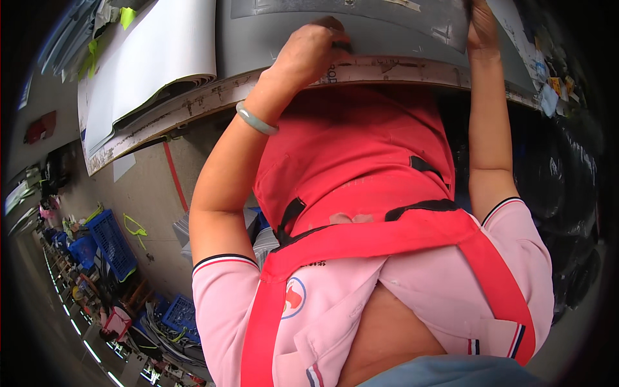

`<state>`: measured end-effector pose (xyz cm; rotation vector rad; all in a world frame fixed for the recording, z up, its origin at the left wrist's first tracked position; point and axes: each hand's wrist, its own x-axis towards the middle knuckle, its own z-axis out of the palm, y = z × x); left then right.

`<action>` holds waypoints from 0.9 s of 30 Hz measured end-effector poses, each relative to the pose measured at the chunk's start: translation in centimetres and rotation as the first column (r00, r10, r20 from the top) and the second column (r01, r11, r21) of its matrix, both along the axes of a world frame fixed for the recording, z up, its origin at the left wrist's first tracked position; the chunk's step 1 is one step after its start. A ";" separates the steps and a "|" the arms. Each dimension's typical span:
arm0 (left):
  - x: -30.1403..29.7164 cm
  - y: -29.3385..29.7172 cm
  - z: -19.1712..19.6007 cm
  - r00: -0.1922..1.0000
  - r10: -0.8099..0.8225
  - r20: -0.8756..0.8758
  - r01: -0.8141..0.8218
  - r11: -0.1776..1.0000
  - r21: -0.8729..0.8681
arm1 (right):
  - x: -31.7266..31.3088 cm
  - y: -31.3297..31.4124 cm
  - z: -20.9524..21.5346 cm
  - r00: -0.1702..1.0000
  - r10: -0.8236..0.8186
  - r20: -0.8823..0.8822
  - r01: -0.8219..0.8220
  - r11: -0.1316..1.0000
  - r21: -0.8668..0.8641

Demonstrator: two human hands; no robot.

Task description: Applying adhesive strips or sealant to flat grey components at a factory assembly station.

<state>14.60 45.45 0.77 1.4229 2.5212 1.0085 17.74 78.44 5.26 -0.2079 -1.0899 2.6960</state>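
A dark grey stiff sheet [400,26], with pale marks near its corner, lies over a larger smooth grey sheet [251,45] on the worktable. My left hand [313,51] is closed close to the table's front edge, its fingers curled around something dark that I cannot make out. At the right end of the stiff sheet, my right hand [483,29] grips its side edge; the fingertips are partly hidden and cut off by the upper rim of the view.
White sheets [161,58] are stacked on the table's left, their front edge curling. The table's worn edge [219,97] runs before my red apron. Blue crates [111,245] and clutter stand on the floor at left; black bags [558,174] lie at right.
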 end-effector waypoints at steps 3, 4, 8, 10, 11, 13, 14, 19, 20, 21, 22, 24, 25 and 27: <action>0.6 -0.2 -0.1 0.988 0.014 -0.155 -0.024 0.998 -0.060 | -0.2 0.9 -0.9 0.868 0.400 -0.294 -0.454 0.399 -0.797; 0.6 -0.3 0.0 0.988 0.014 -0.155 -0.024 0.998 -0.063 | 0.2 -0.1 0.0 0.971 0.223 -0.083 -0.235 0.849 -0.473; 0.3 -0.4 0.2 0.989 -0.047 -0.138 0.032 0.993 -0.110 | 0.7 0.4 -0.3 0.999 0.037 0.008 -0.037 0.998 -0.059; 0.3 -0.5 0.4 0.994 -0.045 -0.098 0.033 0.993 -0.116 | 0.8 0.7 -0.9 1.000 0.026 0.015 -0.025 0.998 -0.050; 0.4 -0.7 0.5 0.984 -0.045 -0.171 0.032 0.996 -0.081 | 0.9 0.9 -1.3 1.000 0.018 0.021 -0.017 0.999 -0.038; 0.6 -0.5 0.5 0.969 -0.054 -0.241 0.043 0.998 -0.049 | 0.5 1.9 -2.6 0.964 0.256 -0.067 -0.255 0.834 -0.489; 0.6 -0.3 0.4 0.958 -0.050 -0.283 0.039 0.998 -0.044 | 0.5 2.4 -3.3 0.873 0.414 -0.259 -0.438 0.428 -0.791; -0.7 -0.3 0.4 0.997 0.070 0.035 -0.066 0.993 -0.098 | 0.6 0.4 -2.1 0.965 0.251 -0.070 -0.255 0.848 -0.465; -1.0 -0.4 0.4 0.997 0.075 0.030 -0.072 0.992 -0.099 | 0.6 0.0 -1.7 1.000 0.016 -0.001 -0.016 1.000 0.006; -1.3 -0.3 0.5 0.991 0.085 0.104 -0.073 0.990 -0.118 | 0.6 0.2 -1.7 1.000 0.013 -0.006 -0.013 1.000 0.008; -1.5 -0.3 0.6 0.979 0.097 0.178 -0.073 0.988 -0.137 | 0.7 0.5 -1.9 0.999 0.035 -0.008 -0.035 0.999 -0.013; -1.5 -0.2 0.7 0.979 0.102 0.174 -0.076 0.986 -0.147 | 0.6 0.9 -2.5 0.998 0.054 -0.013 -0.054 0.998 -0.032; -1.4 -0.1 0.8 0.979 0.109 0.175 -0.081 0.984 -0.160 | 0.5 1.2 -2.9 0.956 0.264 -0.128 -0.293 0.845 -0.447; -1.0 -0.2 1.0 0.972 0.099 0.214 -0.068 0.987 -0.146 | 0.8 1.0 -2.8 0.865 0.388 -0.319 -0.484 0.475 -0.735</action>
